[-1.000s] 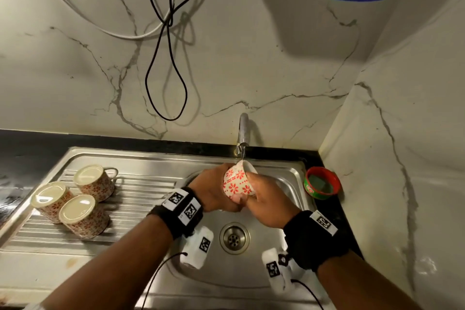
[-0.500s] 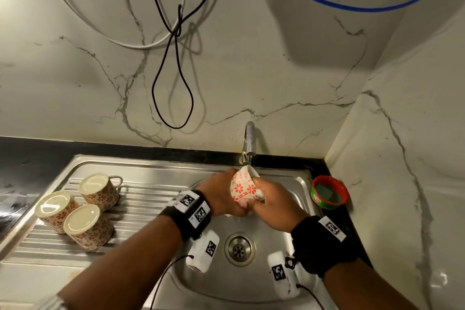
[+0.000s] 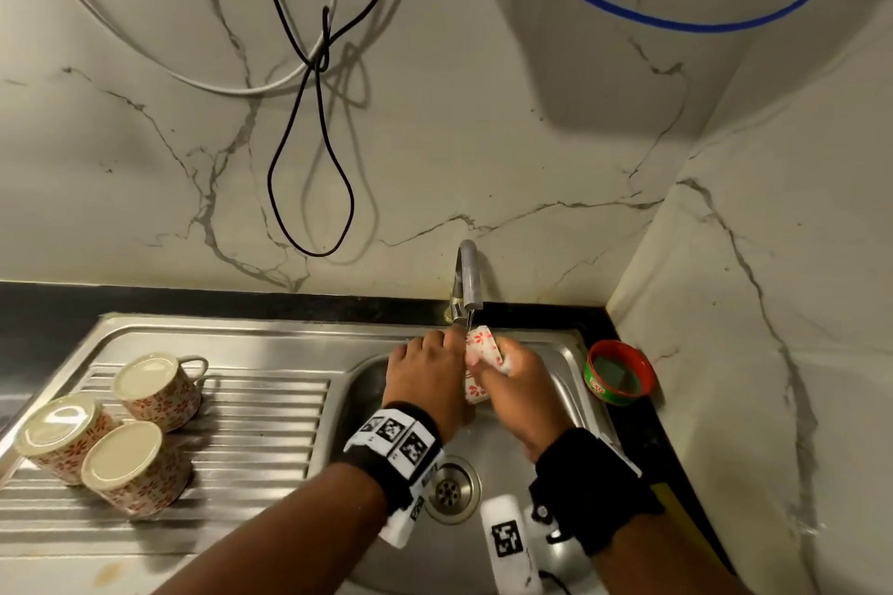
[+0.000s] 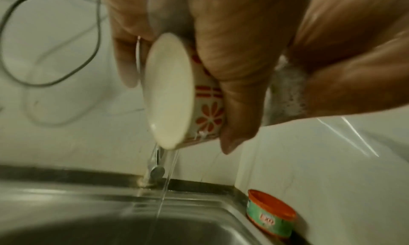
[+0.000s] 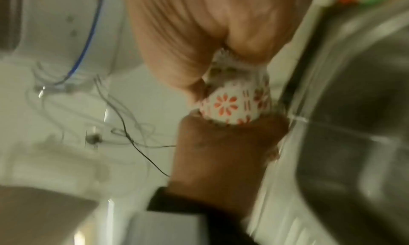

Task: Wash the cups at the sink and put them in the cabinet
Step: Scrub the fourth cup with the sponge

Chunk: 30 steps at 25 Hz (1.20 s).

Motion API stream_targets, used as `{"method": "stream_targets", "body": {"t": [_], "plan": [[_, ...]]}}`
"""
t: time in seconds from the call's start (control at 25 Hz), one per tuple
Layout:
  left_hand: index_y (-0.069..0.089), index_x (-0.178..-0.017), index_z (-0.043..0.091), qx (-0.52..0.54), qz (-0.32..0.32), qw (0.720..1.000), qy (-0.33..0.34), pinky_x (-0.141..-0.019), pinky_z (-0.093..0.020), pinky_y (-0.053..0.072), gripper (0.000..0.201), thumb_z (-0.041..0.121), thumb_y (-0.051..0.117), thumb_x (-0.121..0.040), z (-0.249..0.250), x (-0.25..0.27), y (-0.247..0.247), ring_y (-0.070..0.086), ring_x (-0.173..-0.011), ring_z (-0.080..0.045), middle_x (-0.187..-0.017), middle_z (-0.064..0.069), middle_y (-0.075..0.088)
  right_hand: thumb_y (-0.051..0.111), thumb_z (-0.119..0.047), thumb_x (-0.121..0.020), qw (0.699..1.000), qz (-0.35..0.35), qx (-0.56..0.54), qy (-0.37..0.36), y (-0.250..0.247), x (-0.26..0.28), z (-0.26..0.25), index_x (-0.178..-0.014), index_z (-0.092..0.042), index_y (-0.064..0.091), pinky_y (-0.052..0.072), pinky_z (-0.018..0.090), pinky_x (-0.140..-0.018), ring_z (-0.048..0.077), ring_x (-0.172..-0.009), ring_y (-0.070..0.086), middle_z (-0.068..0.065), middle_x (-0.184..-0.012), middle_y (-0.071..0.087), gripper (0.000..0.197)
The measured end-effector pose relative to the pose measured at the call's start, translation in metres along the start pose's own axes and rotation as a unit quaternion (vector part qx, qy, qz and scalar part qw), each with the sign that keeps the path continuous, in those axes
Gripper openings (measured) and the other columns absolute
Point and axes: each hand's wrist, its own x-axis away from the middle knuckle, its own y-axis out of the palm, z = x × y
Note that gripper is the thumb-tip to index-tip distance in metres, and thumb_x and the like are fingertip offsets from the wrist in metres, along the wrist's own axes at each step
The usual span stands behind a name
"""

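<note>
The floral cup (image 3: 482,345) sits between both hands directly under the tap (image 3: 468,278), over the sink (image 3: 555,353) basin. It lies tipped, its pale base facing left and its mouth toward the right hand (image 3: 519,384). The left hand (image 3: 425,377) curls round the cup's body; the right hand, closed at the mouth end, seems to press something sudsy there, though blur hides what. Three more cups (image 3: 121,430) stand upturned on the drainboard, well to the left, nearer the left hand.

glossy ceramic cup (image 3: 483,348); brushed steel sink (image 3: 270,343); veined marble wall (image 3: 435,135).
</note>
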Motion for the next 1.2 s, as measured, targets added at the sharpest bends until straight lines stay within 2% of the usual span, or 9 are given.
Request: {"method": "stream_targets", "body": {"t": [0.08, 0.16, 0.28, 0.36, 0.48, 0.64, 0.88, 1.04, 1.2], "plan": [[0.045, -0.130, 0.029, 0.122, -0.021, 0.992, -0.040, -0.091, -0.038, 0.054, 0.085, 0.057, 0.080, -0.058, -0.005, -0.001, 0.010, 0.067, -0.103, -0.017, -0.114, 0.007, 0.066, 0.059, -0.028, -0.098, 0.988, 0.123, -0.097, 0.012, -0.008, -0.011, 0.005, -0.110, -0.026, 0.071, 0.062, 0.043, -0.083, 0.020, -0.093, 0.073, 0.003, -0.101, 0.075, 0.017], [0.057, -0.122, 0.026, 0.449, -0.059, 0.884, -0.112, -0.078, -0.037, 0.059, 0.080, 0.062, 0.085, -0.056, -0.011, 0.002, 0.011, 0.072, -0.090, -0.014, -0.102, 0.006, 0.074, 0.055, -0.036, -0.097, 0.978, 0.166, 0.026, -0.123, -0.022, -0.009, 0.012, -0.116, -0.041, 0.066, 0.058, 0.038, -0.091, 0.006, -0.104, 0.066, -0.004, -0.116, 0.071, 0.022], [0.063, -0.123, 0.019, 0.720, -0.166, 0.661, -0.133, -0.083, -0.040, 0.056, 0.066, 0.066, 0.065, -0.077, -0.003, 0.007, 0.005, 0.074, -0.095, -0.021, -0.107, -0.006, 0.076, 0.062, -0.008, -0.093, 0.912, 0.037, 0.214, -0.347, -0.014, 0.015, 0.025, -0.140, -0.028, 0.056, 0.047, 0.028, -0.107, 0.009, -0.135, 0.050, -0.005, -0.145, 0.056, 0.052], [0.048, -0.144, 0.014, 0.761, -0.102, 0.625, -0.140, -0.115, -0.050, 0.033, 0.080, 0.071, 0.049, -0.088, -0.012, 0.007, 0.019, 0.057, -0.127, -0.033, -0.138, -0.017, 0.060, 0.062, 0.007, -0.088, 0.870, -0.039, 0.243, -0.428, -0.014, 0.028, 0.035, -0.141, -0.021, 0.056, 0.039, 0.027, -0.115, 0.016, -0.144, 0.041, -0.006, -0.152, 0.049, 0.060], [0.067, -0.120, 0.015, 0.798, -0.146, 0.528, -0.250, -0.105, -0.055, 0.044, 0.065, 0.068, 0.039, -0.095, -0.008, 0.006, 0.009, 0.069, -0.105, -0.035, -0.111, -0.014, 0.075, 0.061, 0.004, -0.093, 0.896, -0.049, 0.195, -0.397, -0.015, 0.025, 0.024, -0.139, -0.024, 0.058, 0.037, 0.026, -0.116, 0.012, -0.145, 0.039, -0.014, -0.152, 0.047, 0.054], [0.061, -0.130, 0.006, 0.805, -0.061, 0.533, -0.253, -0.078, -0.042, 0.059, 0.049, 0.043, 0.046, -0.102, -0.021, 0.010, 0.021, 0.070, -0.089, -0.030, -0.097, -0.014, 0.075, 0.057, 0.001, -0.095, 0.917, -0.058, 0.164, -0.360, 0.007, 0.030, 0.017, -0.140, -0.042, 0.052, 0.033, 0.023, -0.117, 0.006, -0.144, 0.038, -0.021, -0.152, 0.045, 0.062], [0.065, -0.127, 0.012, 0.836, -0.133, 0.498, -0.189, -0.095, -0.051, 0.053, 0.080, 0.068, 0.073, -0.070, -0.022, 0.022, 0.011, 0.068, -0.111, -0.036, -0.125, -0.022, 0.067, 0.062, -0.002, -0.095, 0.957, 0.024, 0.057, -0.283, -0.009, 0.021, 0.029, -0.135, -0.034, 0.061, 0.053, 0.027, -0.100, 0.007, -0.132, 0.054, -0.016, -0.140, 0.059, 0.051], [0.062, -0.132, 0.004, 0.882, -0.117, 0.413, -0.193, -0.105, -0.054, 0.044, 0.085, 0.072, 0.046, -0.085, -0.027, 0.016, 0.017, 0.064, -0.116, -0.041, -0.130, -0.027, 0.063, 0.063, -0.002, -0.093, 0.939, 0.038, 0.112, -0.324, -0.012, 0.021, 0.026, -0.137, -0.029, 0.059, 0.049, 0.020, -0.103, 0.005, -0.133, 0.051, -0.013, -0.140, 0.059, 0.052], [0.061, -0.134, 0.005, 0.884, -0.138, 0.408, -0.180, -0.103, -0.056, 0.047, 0.078, 0.067, 0.051, -0.087, -0.025, 0.011, 0.024, 0.062, -0.119, -0.040, -0.133, -0.026, 0.060, 0.060, -0.007, -0.096, 0.940, 0.078, 0.110, -0.312, -0.019, 0.006, 0.025, -0.136, -0.031, 0.059, 0.057, 0.020, -0.084, 0.000, -0.115, 0.062, -0.014, -0.126, 0.064, 0.047]]}}
